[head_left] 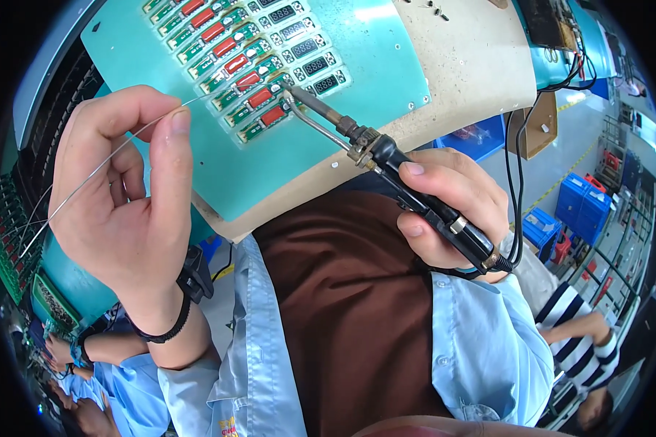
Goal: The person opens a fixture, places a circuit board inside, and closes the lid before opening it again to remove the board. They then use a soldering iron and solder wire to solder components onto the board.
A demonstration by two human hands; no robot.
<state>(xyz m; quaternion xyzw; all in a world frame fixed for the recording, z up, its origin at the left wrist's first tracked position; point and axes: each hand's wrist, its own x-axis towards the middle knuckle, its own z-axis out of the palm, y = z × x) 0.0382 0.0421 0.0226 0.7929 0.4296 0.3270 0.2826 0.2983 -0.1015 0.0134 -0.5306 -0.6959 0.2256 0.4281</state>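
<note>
My left hand (124,197) pinches a thin solder wire (204,96) between thumb and forefinger. The wire's free length trails back across the hand, and its far end runs toward the circuit boards. Wrapped round a black soldering iron (423,195), my right hand (463,193) holds it at a slant, with a thin metal tube along its shaft. The iron's tip is at the lower boards of a row of small green circuit boards (251,133), close to the wire; contact cannot be made out. Each board carries a red block component (272,115) and a dark digit display (329,83).
The boards lie on a teal sheet (240,182) over a beige board (481,65). Black cables (519,153) hang at the right. More boards (11,247) stand at the far left. Blue bins (583,200) and a cardboard box (541,127) are beyond. Other people are nearby on both sides.
</note>
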